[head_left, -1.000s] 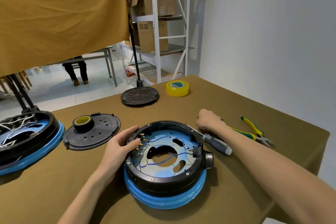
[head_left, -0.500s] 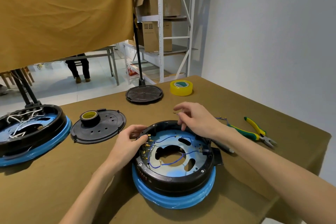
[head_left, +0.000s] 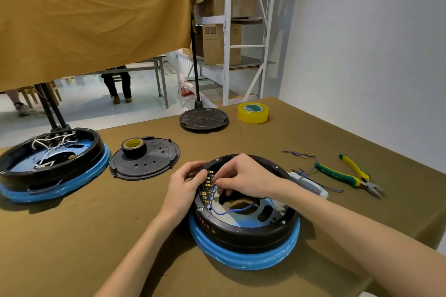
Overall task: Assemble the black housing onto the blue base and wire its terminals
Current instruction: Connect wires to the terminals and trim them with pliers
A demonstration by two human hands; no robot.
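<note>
Black housing (head_left: 243, 229) seated on blue base (head_left: 243, 257), near edge of olive table (head_left: 72, 236). My left hand (head_left: 183, 190) grips its rim; right hand (head_left: 243, 178) pinches a blue wire (head_left: 226, 211) at terminals (head_left: 207, 184). Beyond: two lids, two tape rolls, shelving (head_left: 226, 31).

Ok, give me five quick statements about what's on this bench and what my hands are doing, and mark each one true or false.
1. The black housing sits on the blue base. True.
2. The right hand holds the pliers. False: the yellow-green pliers lie on the table; the right hand is at the gold terminals inside the housing.
3. The left hand is at the housing's left rim. True.
4. The black tape roll stands on the perforated black cover. True.
5. The yellow tape roll lies inside the housing. False: it stands on the far part of the table beside a black disc.
</note>
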